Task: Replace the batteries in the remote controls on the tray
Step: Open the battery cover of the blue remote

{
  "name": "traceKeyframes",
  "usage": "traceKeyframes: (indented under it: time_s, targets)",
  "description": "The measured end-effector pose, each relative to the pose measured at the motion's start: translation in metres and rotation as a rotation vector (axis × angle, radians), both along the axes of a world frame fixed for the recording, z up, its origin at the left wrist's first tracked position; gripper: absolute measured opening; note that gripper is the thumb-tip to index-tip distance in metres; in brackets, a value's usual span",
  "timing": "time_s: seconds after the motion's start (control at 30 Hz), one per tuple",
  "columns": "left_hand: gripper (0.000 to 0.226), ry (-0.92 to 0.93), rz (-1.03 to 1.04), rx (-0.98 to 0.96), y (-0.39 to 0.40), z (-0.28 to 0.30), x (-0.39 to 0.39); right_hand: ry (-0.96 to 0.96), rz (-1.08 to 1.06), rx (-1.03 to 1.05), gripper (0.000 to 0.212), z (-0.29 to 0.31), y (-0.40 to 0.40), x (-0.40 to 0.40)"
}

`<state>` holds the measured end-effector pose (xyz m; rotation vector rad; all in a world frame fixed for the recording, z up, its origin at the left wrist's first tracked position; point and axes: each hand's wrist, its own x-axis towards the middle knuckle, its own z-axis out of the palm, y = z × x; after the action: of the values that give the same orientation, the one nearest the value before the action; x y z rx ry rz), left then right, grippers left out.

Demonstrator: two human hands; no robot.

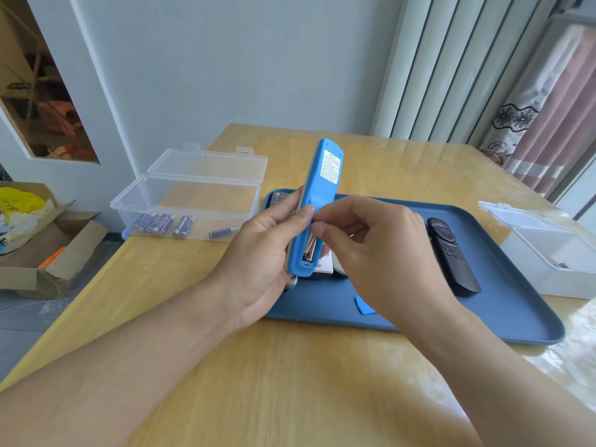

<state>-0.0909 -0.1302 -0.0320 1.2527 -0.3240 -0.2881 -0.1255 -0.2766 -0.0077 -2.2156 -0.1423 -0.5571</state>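
Both my forearms come in from the bottom corners and meet over the near edge of the blue tray (503,321). My left hand (261,262) grips the blue remote (317,201) around its lower half, fingers curled behind it and thumb across the front edge, back side facing me. Its long axis runs from about six o'clock up to twelve, leaning slightly toward one, with the open battery bay at the low end. An orange-and-red battery (310,246) sits in that bay, lying along the same axis.

My right hand (377,250) is at three o'clock from the remote, fingers bent and fingertips (322,233) touching it just above the bay. I cannot tell whether they pinch anything. This hand is nearer the battery, so I judge it the one to pry it out, working from the upper end and levering outward while the left keeps the body steady.

On the tray, a small blue cover (364,306) lies at five o'clock from the remote, and a black remote (451,256) lies at three o'clock. Fresh batteries (161,223) wait in the clear box (193,201) at nine o'clock, a reach for my left side.
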Motion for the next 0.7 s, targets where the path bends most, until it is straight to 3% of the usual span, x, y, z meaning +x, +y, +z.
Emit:
traceKeyframes:
  time_s: [0.17, 0.4, 0.6, 0.7]
  targets:
    - [0.036, -0.041, 0.045, -0.034, 0.003, -0.0005, 0.0039, 0.167, 0.064, 0.298, 0.016, 0.0009, 0.001, 0.0018]
    - [0.036, -0.094, 0.046, -0.051, 0.0017, 0.0018, 0.0011, 0.282, 0.105, 0.565, 0.022, 0.0036, -0.0007, 0.0031]
    - [0.046, -0.16, 0.032, -0.051, 0.0024, 0.0058, 0.0007, 0.409, 0.193, 0.694, 0.029, 0.0018, -0.005, 0.0067]
    - [0.038, -0.129, 0.02, -0.042, 0.0006, 0.0039, 0.0007, 0.4, 0.216, 0.709, 0.028, 0.0022, -0.0063, 0.0063]
